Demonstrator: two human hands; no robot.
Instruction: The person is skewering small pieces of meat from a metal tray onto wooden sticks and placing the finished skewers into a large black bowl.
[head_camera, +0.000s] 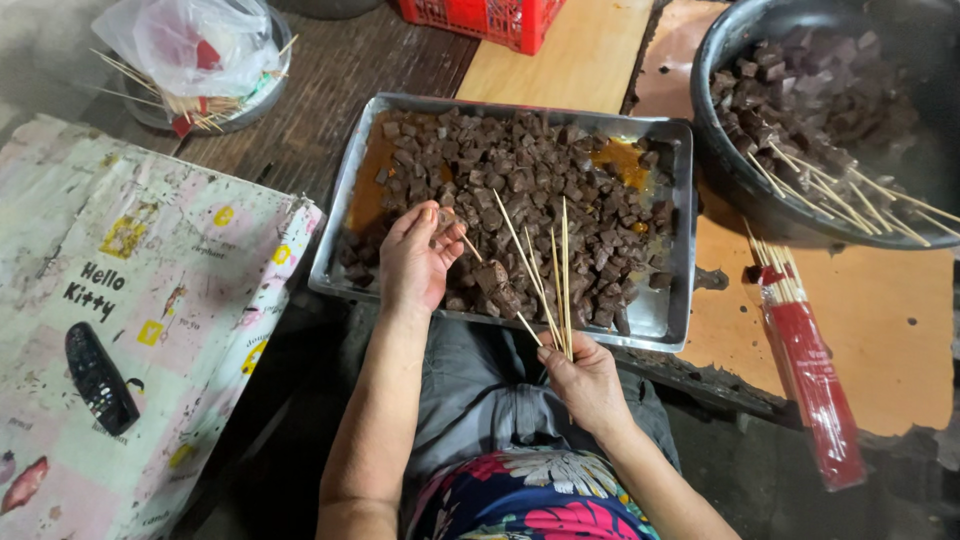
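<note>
Dark wood table (330, 110), steel tray (680, 300) of brown cubes (530, 170) in orange sauce. Skewering step: left hand (418, 262) pinches a cube just beyond the skewers (550, 275), which the right hand (585, 380) holds fanned in a closed grip. Next likely needs cube lined up on a tip. Cubes look wet, dark, soft.

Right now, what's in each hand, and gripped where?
Right hand: a bundle of bamboo skewers, gripped at the lower ends. Left hand: fingertips pinch a dark meat cube over the metal tray.

Red crate (480, 20), black remote (98, 378), plastic bag (190, 45), possibly wrapped skewers (812, 380).
</note>
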